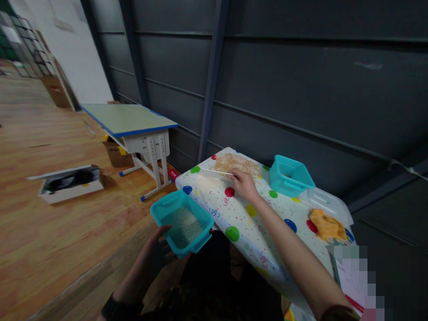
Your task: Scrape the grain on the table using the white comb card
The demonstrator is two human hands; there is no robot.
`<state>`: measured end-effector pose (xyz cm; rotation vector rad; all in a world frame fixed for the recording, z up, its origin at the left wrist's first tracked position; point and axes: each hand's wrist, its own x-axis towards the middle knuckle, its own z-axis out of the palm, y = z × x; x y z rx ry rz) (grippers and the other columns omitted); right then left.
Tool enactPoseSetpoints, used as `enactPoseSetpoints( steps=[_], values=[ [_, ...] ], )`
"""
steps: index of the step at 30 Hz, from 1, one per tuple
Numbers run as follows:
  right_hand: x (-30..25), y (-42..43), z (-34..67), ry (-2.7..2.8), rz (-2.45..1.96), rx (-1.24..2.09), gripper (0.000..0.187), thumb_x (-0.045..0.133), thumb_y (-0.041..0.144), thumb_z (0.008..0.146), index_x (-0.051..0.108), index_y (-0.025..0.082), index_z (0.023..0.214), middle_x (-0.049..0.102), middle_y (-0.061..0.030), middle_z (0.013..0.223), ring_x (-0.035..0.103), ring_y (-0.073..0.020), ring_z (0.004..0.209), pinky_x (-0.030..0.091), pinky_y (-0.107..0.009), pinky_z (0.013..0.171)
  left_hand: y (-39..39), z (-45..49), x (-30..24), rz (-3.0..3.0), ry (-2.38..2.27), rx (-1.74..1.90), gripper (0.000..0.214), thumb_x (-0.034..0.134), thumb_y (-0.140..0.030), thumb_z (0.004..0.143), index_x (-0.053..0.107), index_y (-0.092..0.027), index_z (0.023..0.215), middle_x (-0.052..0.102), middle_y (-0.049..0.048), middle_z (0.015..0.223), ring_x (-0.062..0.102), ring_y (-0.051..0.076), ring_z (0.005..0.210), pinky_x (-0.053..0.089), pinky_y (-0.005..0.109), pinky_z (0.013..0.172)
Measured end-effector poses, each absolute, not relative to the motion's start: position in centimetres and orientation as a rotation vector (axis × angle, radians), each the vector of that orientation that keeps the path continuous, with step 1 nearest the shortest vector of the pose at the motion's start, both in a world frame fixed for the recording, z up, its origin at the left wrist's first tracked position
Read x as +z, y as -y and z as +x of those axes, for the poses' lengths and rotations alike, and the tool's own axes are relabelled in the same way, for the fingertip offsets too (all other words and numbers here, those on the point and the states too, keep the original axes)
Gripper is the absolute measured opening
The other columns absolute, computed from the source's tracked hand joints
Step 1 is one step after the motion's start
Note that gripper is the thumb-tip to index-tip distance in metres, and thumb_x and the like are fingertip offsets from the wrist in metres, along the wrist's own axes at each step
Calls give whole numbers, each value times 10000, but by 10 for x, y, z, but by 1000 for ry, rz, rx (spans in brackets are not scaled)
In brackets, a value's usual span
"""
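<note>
At the table's near left edge, my left hand (160, 249) grips a turquoise plastic box (203, 243) by its side, thumb over the rim. Pale rice-like grains (185, 227) cover the bottom of that box. Over the table, my right hand (244, 183) is closed on one end of a thin white strip (216, 172), which points left. Whether it is a ruler or a scraper I cannot tell. Just under the strip lies a patch of whitish grains (209, 182). Behind it, yellow-brown grains (236, 163) are spread on the tablecloth.
The balloon-patterned tablecloth (214, 203) covers the table. A second turquoise box (292, 183), a clear lid (326, 203) and an orange cloth (327, 225) lie to the right. A dark panelled wall (301, 89) stands behind. Left are a desk (130, 118) and an open white carton (73, 191).
</note>
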<state>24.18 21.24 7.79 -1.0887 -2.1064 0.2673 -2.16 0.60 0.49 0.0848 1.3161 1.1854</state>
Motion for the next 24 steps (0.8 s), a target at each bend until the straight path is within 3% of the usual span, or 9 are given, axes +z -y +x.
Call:
enactPoseSetpoints(
  steps=[7, 13, 18, 24],
  values=[
    [75, -194, 252, 2069, -1095, 283, 250, 538, 281, 961, 784, 246, 987, 806, -64, 981, 748, -237, 883, 563, -355, 852, -3, -18, 5, 101, -1315, 1220, 245, 733, -342, 850, 630, -195, 1016, 689, 49, 754, 724, 247, 657, 598, 346, 520],
    [68, -186, 274, 1800, -1168, 107, 264, 555, 341, 969, 790, 236, 1032, 817, -84, 1078, 763, -274, 946, 593, -396, 873, 1, -11, 7, 65, -1294, 1217, 212, 740, -291, 835, 634, -191, 989, 708, 62, 774, 746, 260, 694, 613, 350, 542],
    [60, -169, 292, 1842, -1218, 16, 273, 559, 263, 966, 804, 239, 1085, 815, -88, 1124, 782, -289, 994, 603, -421, 910, 4, -6, 4, 96, -1275, 1213, 145, 683, -267, 878, 637, -184, 988, 718, 65, 724, 719, 255, 607, 610, 377, 531],
    [54, -144, 295, 1993, -1222, 59, 309, 560, 188, 960, 798, 285, 1131, 809, -54, 1158, 789, -267, 1018, 611, -413, 938, 3, -3, 1, 89, -1308, 1154, 184, 697, -262, 876, 625, -188, 1028, 739, 69, 760, 745, 284, 673, 626, 418, 583]
  ],
)
